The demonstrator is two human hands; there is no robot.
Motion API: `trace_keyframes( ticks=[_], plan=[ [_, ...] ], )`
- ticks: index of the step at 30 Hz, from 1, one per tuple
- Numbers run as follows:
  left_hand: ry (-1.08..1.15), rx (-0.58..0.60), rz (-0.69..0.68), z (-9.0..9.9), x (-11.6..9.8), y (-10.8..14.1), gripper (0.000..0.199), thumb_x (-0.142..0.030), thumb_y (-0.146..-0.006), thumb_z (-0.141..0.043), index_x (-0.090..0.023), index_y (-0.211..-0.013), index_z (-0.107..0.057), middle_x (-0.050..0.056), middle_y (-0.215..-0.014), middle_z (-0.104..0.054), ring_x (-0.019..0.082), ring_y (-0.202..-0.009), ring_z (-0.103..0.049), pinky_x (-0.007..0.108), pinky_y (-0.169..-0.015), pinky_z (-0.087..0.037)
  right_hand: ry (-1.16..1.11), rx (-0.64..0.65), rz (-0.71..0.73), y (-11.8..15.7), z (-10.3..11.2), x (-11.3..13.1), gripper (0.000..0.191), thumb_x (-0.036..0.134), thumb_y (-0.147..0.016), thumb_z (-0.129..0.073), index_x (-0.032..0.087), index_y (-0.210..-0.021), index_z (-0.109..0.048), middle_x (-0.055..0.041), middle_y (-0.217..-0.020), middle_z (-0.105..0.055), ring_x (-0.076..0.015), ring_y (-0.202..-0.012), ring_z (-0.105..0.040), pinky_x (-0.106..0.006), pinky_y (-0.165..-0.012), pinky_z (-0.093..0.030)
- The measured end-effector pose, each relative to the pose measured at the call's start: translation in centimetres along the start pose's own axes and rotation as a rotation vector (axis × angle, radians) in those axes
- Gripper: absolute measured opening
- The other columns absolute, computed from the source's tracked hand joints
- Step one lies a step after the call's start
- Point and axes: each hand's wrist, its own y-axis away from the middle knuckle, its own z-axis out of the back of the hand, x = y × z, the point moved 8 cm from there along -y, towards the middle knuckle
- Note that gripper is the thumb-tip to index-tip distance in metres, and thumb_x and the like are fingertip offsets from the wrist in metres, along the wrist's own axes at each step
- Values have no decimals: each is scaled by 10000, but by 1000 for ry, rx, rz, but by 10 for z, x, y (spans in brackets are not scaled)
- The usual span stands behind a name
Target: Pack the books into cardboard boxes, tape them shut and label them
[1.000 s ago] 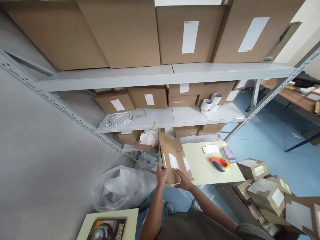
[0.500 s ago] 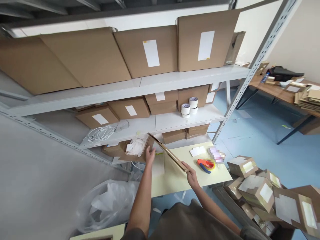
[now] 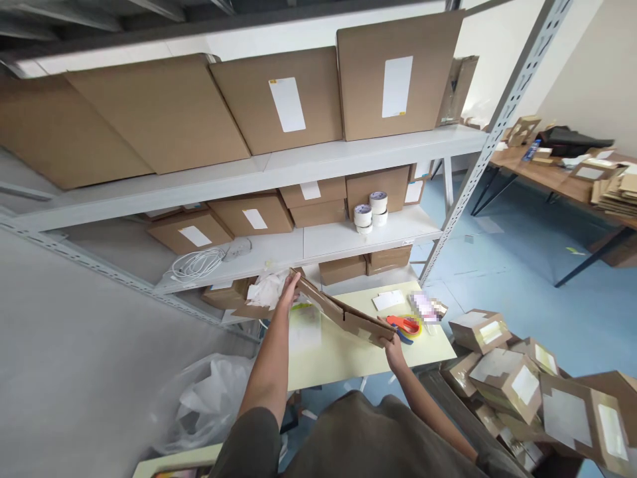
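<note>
A flattened cardboard box [image 3: 365, 326] is held up above the pale yellow table [image 3: 343, 365], slanting down from left to right, with a notch between its flaps. My left hand [image 3: 289, 290] is closed on its upper left end. Its lower right end is gripped by my right hand [image 3: 393, 350]. Just past my right hand, an orange and blue tape dispenser [image 3: 405, 326] lies on the table. White labels [image 3: 389, 300] rest behind it. Beside my left hand, crumpled white paper [image 3: 266, 291] fills an opened carton.
Grey shelving [image 3: 279, 171] with cartons stands in front. Tape rolls [image 3: 370, 211] and a coiled white cable [image 3: 198, 264] sit on its middle shelf. Packed boxes [image 3: 512, 378] are heaped at right. A clear plastic bag [image 3: 209, 398] stands at lower left. Farther right is a wooden table [image 3: 562, 182].
The flattened box has turned from nearly edge-on to show more of its face, and its flaps have parted at the notch. My right hand moved right; my left hand rose slightly leftward.
</note>
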Motion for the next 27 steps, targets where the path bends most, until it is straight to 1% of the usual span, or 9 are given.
trace_keyframes(
  ticks=[3, 7, 11, 14, 17, 19, 21, 24, 27],
  plan=[
    [48, -2, 94, 12, 13, 14, 693, -716, -775, -745, -281, -1283, -565, 112, -1265, -676, 284, -1141, -659, 435, -929, -564, -28, -62, -10, -8, 1, -2, 754, 298, -684, -615, 229, -1434, -643, -113, -1325, -741, -347, -1270, -640, -461, -1095, -509],
    [101, -18, 115, 31, 19, 32, 661, -669, -782, -722, -291, -1294, -542, 90, -1275, -651, 241, -1029, -681, 388, -843, -608, -57, -102, -30, -20, 0, -6, 861, 291, -650, -586, 213, -1506, -548, -120, -1381, -702, -331, -1266, -632, -435, -1054, -533],
    [129, 30, 144, 47, 24, 47, 736, -613, -751, -782, -319, -1368, -510, 109, -1405, -597, 251, -976, -713, 427, -825, -632, -15, -153, -61, -28, 2, -12, 908, 305, -617, -582, 195, -1517, -516, -126, -1416, -660, -330, -1244, -618, -411, -1020, -543],
    [143, 12, 180, 63, 30, 59, 835, -542, -710, -846, -308, -1429, -493, 140, -1454, -571, 264, -933, -733, 453, -818, -638, 27, -172, -70, -31, 4, -15, 937, 325, -611, -581, 185, -1533, -482, -127, -1447, -626, -333, -1239, -608, -412, -1019, -543],
    [140, -3, 220, 79, 37, 69, 811, -480, -705, -861, -282, -1417, -526, 142, -1338, -647, 264, -902, -739, 467, -839, -638, 34, -147, -60, -32, 3, -16, 909, 322, -639, -570, 195, -1535, -475, -119, -1450, -624, -324, -1269, -599, -403, -1041, -532],
    [116, 5, 244, 87, 41, 75, 673, -463, -729, -834, -246, -1321, -599, 125, -1183, -706, 268, -906, -738, 476, -867, -631, 28, -111, -40, -33, 2, -15, 873, 307, -660, -566, 202, -1524, -492, -112, -1451, -629, -312, -1298, -590, -395, -1074, -512],
    [89, 21, 276, 91, 44, 80, 485, -430, -742, -796, -199, -1149, -667, 113, -1017, -731, 280, -914, -735, 475, -884, -625, 25, -56, -12, -35, -1, -13, 858, 292, -661, -563, 204, -1513, -511, -105, -1451, -635, -303, -1330, -577, -395, -1113, -486],
    [54, 9, 315, 88, 48, 89, 286, -335, -719, -743, -183, -951, -674, 106, -890, -732, 282, -880, -724, 450, -845, -631, 51, 21, 34, -38, -10, -14, 856, 284, -653, -569, 207, -1505, -532, -93, -1460, -638, -293, -1397, -531, -408, -1181, -428],
    [39, -10, 295, 75, 48, 101, 315, -261, -690, -698, -198, -998, -669, 78, -859, -728, 258, -812, -716, 418, -771, -634, 65, 60, 58, -43, -24, -19, 868, 291, -683, -587, 214, -1543, -495, -88, -1520, -595, -286, -1463, -473, -429, -1232, -371]
  ],
)
